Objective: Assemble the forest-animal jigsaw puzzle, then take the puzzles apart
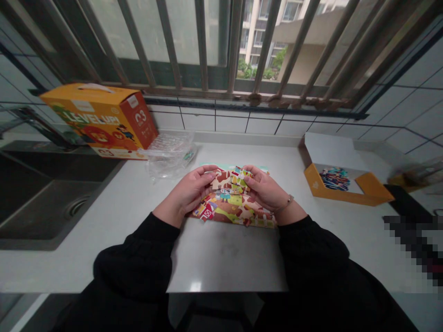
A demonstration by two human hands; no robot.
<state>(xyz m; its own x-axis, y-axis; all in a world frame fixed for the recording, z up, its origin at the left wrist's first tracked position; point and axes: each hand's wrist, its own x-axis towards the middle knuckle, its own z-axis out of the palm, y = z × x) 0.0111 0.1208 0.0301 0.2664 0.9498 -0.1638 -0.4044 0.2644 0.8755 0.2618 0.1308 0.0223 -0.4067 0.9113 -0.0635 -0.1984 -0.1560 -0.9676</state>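
Observation:
Above a colourful picture board (235, 211) on the counter, both my hands are raised close together. Brown-and-cream puzzle pieces (221, 179) are pinched between the thumb and fingers of my left hand (192, 191). Closed on yellow-green patterned puzzle pieces (238, 177) is my right hand (268, 190). The two held parts meet or overlap; I cannot tell whether they are joined. Loose puzzle pieces, one with a red barn (207, 211), lie at the board's left. My hands and the held pieces hide part of the board.
An orange box (104, 124) stands at the back left beside a crumpled clear plastic bag (169, 157). A dark sink (41, 203) is on the left. To the right, an open yellow box (341, 196) contains several small colourful pieces (335, 179). Window bars rise behind the counter.

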